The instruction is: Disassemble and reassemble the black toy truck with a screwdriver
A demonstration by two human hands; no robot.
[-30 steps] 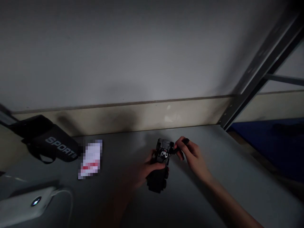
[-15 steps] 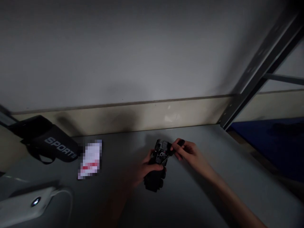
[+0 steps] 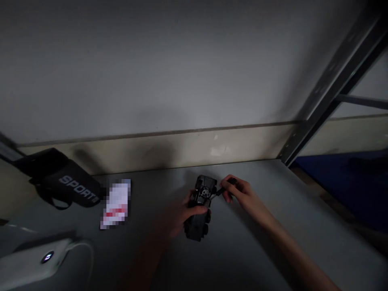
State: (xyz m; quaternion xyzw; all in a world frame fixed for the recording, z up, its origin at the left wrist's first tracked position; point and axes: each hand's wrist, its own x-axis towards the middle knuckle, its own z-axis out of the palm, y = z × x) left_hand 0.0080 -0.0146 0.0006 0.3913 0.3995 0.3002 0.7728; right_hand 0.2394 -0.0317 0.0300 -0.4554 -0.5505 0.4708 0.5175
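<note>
**Two hands work on a small black device in a dim room**

A small black device (image 3: 200,210) is held just above a grey worktop (image 3: 273,242), near the middle of the view and close to the back wall (image 3: 182,81). Its upper end faces the camera and shows a round part with small pale details. The light is too low to make out more.

The left hand (image 3: 180,213) is closed around the device's lower body, fingers wrapped over its side. The right hand (image 3: 241,193) comes in from the right, its fingertips pinched on a thin dark tool (image 3: 223,189). The tool's tip touches the upper end of the device.

Further left on the worktop lies a white and red packet (image 3: 117,203), blurred out. Beside it, against the wall, sits a black bag (image 3: 65,184) with the word "SPORTS" in pale letters. At the near left corner is a white box (image 3: 33,264) with a small glowing light, and a pale cable (image 3: 89,248) curves from it. On the right, a slanted metal frame (image 3: 333,81) rises from the worktop's far corner, with a blue surface (image 3: 348,186) beyond it.
</note>
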